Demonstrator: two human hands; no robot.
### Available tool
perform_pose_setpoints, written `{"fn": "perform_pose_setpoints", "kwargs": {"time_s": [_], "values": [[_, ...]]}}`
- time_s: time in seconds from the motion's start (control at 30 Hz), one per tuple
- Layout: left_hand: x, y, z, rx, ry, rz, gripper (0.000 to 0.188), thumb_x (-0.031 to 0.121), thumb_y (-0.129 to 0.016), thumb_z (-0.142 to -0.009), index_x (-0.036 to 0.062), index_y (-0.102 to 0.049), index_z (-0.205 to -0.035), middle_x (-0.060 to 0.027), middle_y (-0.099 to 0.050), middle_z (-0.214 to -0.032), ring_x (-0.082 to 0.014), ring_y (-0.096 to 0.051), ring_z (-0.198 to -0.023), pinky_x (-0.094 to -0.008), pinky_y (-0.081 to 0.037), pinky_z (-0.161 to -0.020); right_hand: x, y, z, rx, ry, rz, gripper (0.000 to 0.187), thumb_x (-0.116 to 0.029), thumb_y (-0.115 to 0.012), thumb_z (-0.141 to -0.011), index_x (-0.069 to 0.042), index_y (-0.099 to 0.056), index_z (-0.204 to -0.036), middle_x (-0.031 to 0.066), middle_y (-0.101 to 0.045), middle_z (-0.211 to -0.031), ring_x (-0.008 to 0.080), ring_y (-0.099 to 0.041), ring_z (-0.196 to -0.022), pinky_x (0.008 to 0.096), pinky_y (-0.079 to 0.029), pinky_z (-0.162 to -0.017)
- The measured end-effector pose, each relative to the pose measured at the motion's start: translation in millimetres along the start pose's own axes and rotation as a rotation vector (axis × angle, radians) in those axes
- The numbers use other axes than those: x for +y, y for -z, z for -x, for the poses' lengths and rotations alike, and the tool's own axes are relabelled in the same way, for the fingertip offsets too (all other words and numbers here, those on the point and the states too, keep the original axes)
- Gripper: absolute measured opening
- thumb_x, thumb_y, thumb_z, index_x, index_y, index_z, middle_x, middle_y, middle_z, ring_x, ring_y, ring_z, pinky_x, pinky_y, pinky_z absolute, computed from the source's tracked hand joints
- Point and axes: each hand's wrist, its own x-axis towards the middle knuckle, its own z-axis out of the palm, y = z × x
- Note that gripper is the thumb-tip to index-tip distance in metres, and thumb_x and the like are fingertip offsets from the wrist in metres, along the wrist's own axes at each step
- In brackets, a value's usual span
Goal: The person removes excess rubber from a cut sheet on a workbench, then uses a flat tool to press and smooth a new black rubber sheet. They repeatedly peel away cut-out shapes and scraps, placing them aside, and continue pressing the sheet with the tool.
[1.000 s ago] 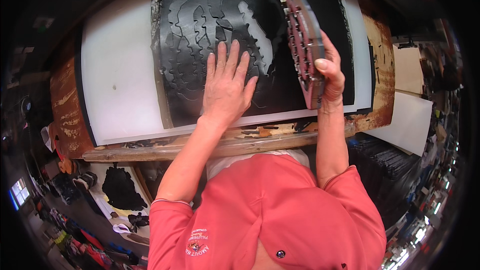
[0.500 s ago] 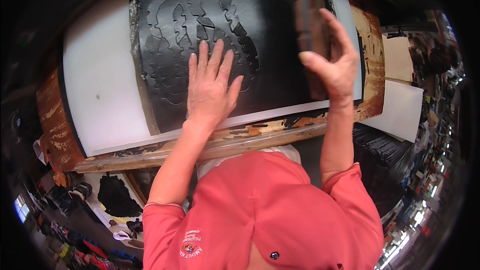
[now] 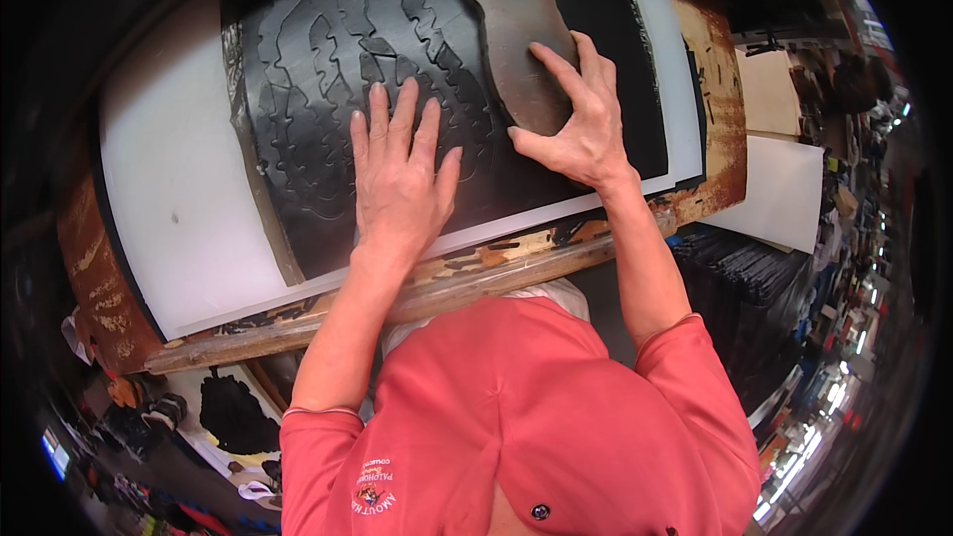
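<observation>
A black sheet (image 3: pixel 620 50), leather-like or rubbery, lies across a white board (image 3: pixel 179 169). Several wavy, sole-like outlines are cut into its left and middle parts. My left hand (image 3: pixel 402 174) rests flat on these outlines, fingers stretched out and holding nothing. In my right hand (image 3: pixel 586 124) is a brownish, sole-shaped cutting die (image 3: pixel 516 40), gripped by its near part with the thumb on the left edge and fingers over the right side. The die is flat over the sheet, right of the cut outlines; its underside is hidden.
A wooden beam (image 3: pixel 447 293) runs along the near edge of the work surface, with dark scraps beside it. On the right are a pale sheet (image 3: pixel 769 189) and a stack of black sheets (image 3: pixel 749 268). A black ragged piece (image 3: pixel 233 412) lies low on the left.
My right hand has moved left and tipped the die from nearly on edge to flat, bringing it beside the cut outlines. My left hand stays flat on the sheet.
</observation>
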Motion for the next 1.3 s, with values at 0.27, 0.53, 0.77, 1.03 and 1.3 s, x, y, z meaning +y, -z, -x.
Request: {"fn": "perform_pose_setpoints", "kwargs": {"time_s": [0.27, 0.53, 0.77, 1.03, 1.3], "values": [[-1.6, 6.5, 0.6, 0.147, -0.074, 0.185, 0.049, 0.01, -0.077, -0.095, 0.0012, -0.063, -0.141, -0.0223, -0.057, -0.155, -0.0494, -0.045, -0.151, -0.0641, -0.034, -0.124, 1.7, 6.0, 2.3, 0.004, 0.026, 0.016, 0.09, -0.035, -0.093, -0.062, -0.004, -0.066, -0.143, 0.0377, -0.042, -0.157, 0.0527, -0.048, -0.135, 0.0558, -0.046, -0.113], [42.1, 36.5, 100.0, 0.008, -0.087, 0.59, 0.011, -0.008, -0.072, -0.09, -0.0009, -0.073, -0.099, -0.0159, -0.079, -0.1, -0.0318, -0.078, -0.091, -0.0389, -0.063, -0.083, -3.4, -7.7, 52.9, 0.234, -0.075, -0.105, 0.083, -0.026, -0.094, -0.068, 0.002, -0.065, -0.14, 0.0365, -0.039, -0.161, 0.0524, -0.049, -0.133, 0.056, -0.047, -0.111], [52.4, -5.6, 120.7, 0.081, -0.167, 0.303, 0.015, -0.002, -0.081, -0.085, 0.0047, -0.067, -0.085, -0.0105, -0.07, -0.083, -0.0333, -0.066, -0.074, -0.0419, -0.054, -0.066, -3.1, -11.6, 47.4, 0.194, -0.105, -0.151, 0.08, -0.028, -0.091, -0.071, -0.001, -0.065, -0.141, 0.0342, -0.037, -0.162, 0.0526, -0.046, -0.135, 0.0572, -0.043, -0.115], [36.3, -4.9, 125.6, 0.279, -0.193, 0.14, 0.023, 0.006, -0.079, -0.091, 0.0041, -0.061, -0.077, -0.0144, -0.062, -0.076, -0.0368, -0.062, -0.071, -0.0475, -0.05, -0.064, 5.5, 96.4, 11.6, 0.642, 0.138, -0.339, 0.011, -0.01, -0.077, -0.093, -0.002, -0.072, -0.099, 0.0123, -0.073, -0.096, 0.0281, -0.073, -0.089, 0.0386, -0.057, -0.08], [114.9, -15.7, 97.0, 0.43, -0.102, -0.054, 0.032, 0.015, -0.078, -0.096, 0.005, -0.059, -0.073, -0.0156, -0.062, -0.075, -0.038, -0.064, -0.072, -0.0482, -0.051, -0.065, 67.8, 168.8, 103.3, 0.479, 0.06, -0.327, 0.005, -0.008, -0.072, -0.094, -0.004, -0.071, -0.095, 0.0131, -0.073, -0.095, 0.0326, -0.071, -0.084, 0.0394, -0.057, -0.076]]}}
